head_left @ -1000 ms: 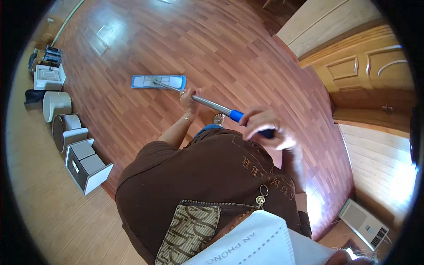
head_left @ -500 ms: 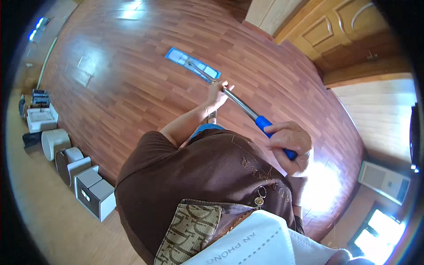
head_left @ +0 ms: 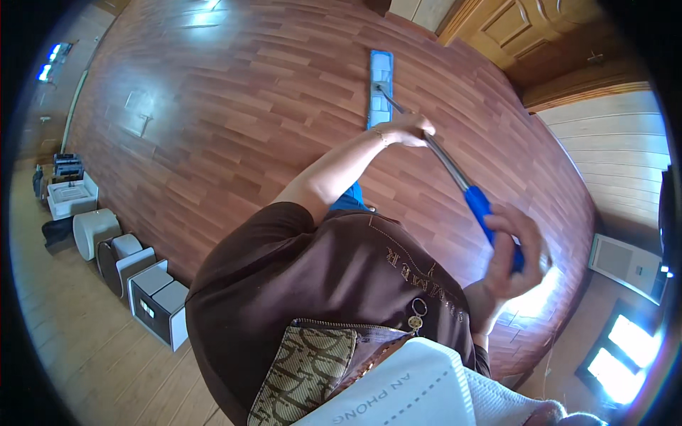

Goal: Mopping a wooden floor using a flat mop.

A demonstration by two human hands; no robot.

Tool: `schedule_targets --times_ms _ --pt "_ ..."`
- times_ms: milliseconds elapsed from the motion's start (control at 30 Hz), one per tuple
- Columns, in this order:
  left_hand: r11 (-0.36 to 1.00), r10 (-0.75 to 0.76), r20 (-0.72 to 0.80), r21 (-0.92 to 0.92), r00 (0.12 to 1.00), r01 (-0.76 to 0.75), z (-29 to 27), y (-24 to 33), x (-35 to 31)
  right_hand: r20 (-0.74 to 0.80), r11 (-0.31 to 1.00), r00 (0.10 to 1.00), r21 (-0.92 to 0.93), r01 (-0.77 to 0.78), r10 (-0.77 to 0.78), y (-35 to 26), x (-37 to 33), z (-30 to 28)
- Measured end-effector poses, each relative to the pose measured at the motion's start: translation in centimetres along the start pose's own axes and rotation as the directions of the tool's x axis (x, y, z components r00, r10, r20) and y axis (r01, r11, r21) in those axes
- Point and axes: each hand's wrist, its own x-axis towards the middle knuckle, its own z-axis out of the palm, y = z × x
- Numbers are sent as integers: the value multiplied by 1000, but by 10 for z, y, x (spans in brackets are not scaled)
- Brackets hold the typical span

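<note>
A flat mop (head_left: pixel 381 71) with a blue and white pad lies on the wooden floor ahead of me, its long side pointing away. From the pad its metal pole (head_left: pixel 446 159) slants back toward my right side and ends in a blue grip (head_left: pixel 479 206). My left hand (head_left: pixel 406 130) is closed round the pole's lower part, with the arm stretched across my front. Around the blue grip near the pole's top end, my right hand (head_left: pixel 513 254) is closed, its fingers slightly blurred.
Several white and dark box-like items (head_left: pixel 158 304) line the left side. A wooden door (head_left: pixel 522 35) stands at the far right, beside a pale panelled wall (head_left: pixel 607 153). A white appliance with a grille (head_left: pixel 625 265) is at the right, near a bright window (head_left: pixel 625 358).
The mop pad has swung to the right and turned from slanting to pointing straight away from me. Both hands have moved right with the pole.
</note>
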Motion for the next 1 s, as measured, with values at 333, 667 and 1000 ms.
schedule_targets --times_ms 333,667,1000 --pt "973 2 254 -226 967 57 48 113 -20 -369 978 913 49 204 -172 16 -24 -97" --pt "872 -472 101 -93 876 481 21 107 -133 -116 730 989 668 146 -91 61 -57 -37" --pt "778 -608 -86 134 790 614 -23 18 -228 245 588 965 796 -145 -93 61 -55 71"
